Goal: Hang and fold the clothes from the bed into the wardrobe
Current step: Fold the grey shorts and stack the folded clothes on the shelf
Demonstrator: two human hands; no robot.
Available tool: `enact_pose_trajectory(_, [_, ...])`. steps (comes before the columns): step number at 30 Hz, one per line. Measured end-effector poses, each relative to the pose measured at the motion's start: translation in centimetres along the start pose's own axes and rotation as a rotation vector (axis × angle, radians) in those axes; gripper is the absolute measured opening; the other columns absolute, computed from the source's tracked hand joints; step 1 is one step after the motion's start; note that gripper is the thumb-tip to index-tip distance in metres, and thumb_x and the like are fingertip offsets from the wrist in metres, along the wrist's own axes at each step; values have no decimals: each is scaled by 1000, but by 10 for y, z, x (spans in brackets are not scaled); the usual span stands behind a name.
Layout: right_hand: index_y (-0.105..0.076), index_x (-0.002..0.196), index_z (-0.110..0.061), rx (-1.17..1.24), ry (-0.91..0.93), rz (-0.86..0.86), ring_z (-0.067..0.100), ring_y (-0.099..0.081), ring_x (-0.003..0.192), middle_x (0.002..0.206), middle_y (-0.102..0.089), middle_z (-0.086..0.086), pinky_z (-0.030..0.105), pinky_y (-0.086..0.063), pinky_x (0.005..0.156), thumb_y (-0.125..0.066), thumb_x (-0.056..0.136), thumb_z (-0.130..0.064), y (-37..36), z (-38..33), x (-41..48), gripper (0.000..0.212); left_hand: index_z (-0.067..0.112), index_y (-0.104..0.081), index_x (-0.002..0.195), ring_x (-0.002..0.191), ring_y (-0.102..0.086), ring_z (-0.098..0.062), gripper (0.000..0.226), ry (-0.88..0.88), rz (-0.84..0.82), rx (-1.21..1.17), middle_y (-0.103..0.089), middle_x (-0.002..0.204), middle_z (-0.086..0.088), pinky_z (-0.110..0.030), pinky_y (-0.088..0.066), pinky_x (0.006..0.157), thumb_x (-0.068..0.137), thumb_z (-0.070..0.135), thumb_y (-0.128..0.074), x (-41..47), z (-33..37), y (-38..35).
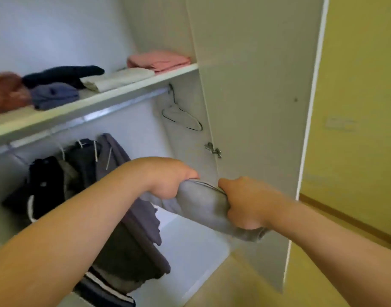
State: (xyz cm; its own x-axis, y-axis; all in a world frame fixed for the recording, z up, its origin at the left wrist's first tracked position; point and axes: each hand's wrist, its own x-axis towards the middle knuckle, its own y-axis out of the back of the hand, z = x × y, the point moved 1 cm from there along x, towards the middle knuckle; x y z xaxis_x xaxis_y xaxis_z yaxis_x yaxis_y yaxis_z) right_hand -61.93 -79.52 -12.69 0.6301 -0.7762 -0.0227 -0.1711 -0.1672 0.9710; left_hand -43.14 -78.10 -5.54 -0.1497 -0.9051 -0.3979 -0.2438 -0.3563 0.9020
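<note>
Left hand (173,181), right hand (245,203) gripping one grey garment (202,201), one pink pile (159,60)

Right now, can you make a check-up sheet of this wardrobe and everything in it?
Surface: white shelf holds clothes: pink pile, cream pile, navy item, blue-grey item, rust item.
Job's things: grey garment, bunched, not yet hung; dark clothes hang on the rail; one empty wire hanger at its right end.
Clutter: nothing seen.
Hands: left hand and right hand both grip the grey garment.
Cables: nothing seen.
Surroundings: open wardrobe door; yellow wall beyond it.
</note>
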Motion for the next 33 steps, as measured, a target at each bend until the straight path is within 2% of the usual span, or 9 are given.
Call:
enact_pose_trajectory(2, [-38,94,-24,-90,3,41,29,-48,76,81,-40,-2,32,-33,54,-50,84,-19,25,-9,3,16,47,-54,118,68,-54,1,51,24,40,-29,-58,88,14,-11,-42,46,90,4,-50,-4,-14,14])
enact_pose_trajectory(5, [-38,91,-24,-149,77,158,29,-45,74,76,-37,-4,31,-29,52,-50,83,-19,68,-58,42,16,57,-52,108,84,-65,-14,54,101,175,-64,-64,101,12,-38,-61,71,85,8,-54,-49,-69,41])
enact_pose_trajectory(7, [-38,90,-25,-215,153,241,26,-43,73,76,-37,-6,31,-28,52,-51,82,-20,98,-95,65,16,52,-54,117,95,-62,-18,60,156,269,-53,-62,108,12,-39,-56,80,83,3,-52,-81,-110,56])
enact_pose_trajectory(11, [-42,90,-27,-253,268,364,24,-46,76,76,-41,-9,30,-31,53,-52,81,-21,150,-152,104,15,60,-56,103,94,-65,-19,61,251,428,-136,-65,99,15,-43,-57,79,75,6,-52,-134,-168,79])
enact_pose_trajectory(15, [-50,103,-23,-312,358,510,30,-56,88,88,-54,-1,35,-44,66,-52,79,-22,187,-193,138,23,45,-62,109,92,-65,-19,64,381,554,-201,-68,98,10,-42,-57,79,71,-4,-45,-167,-201,98])
enact_pose_trajectory(19, [-40,97,-21,-363,382,589,30,-47,74,74,-38,-3,33,-32,58,-52,81,-20,205,-220,165,19,42,-61,111,94,-62,-20,57,485,689,-190,-65,103,10,-37,-53,77,73,0,-54,-180,-223,105])
enact_pose_trajectory(23, [-37,97,-17,-348,452,718,25,-42,60,74,-43,1,31,-28,52,-52,80,-14,217,-235,195,23,41,-57,120,98,-58,-21,51,589,830,-47,-64,110,9,-38,-49,78,80,9,-63,-185,-239,108])
enact_pose_trajectory(29, [-42,103,-15,-305,611,865,32,-47,72,82,-51,4,33,-33,57,-54,81,-12,233,-248,253,26,38,-50,132,105,-58,-25,63,750,953,49,-61,119,5,-42,-50,81,78,9,-66,-186,-262,108])
enact_pose_trajectory(33, [-45,102,-16,-355,711,962,32,-52,87,77,-50,-1,36,-30,72,-57,79,-15,240,-259,300,26,33,-48,133,103,-60,-27,62,860,999,129,-63,118,2,-45,-53,82,77,14,-66,-181,-276,106])
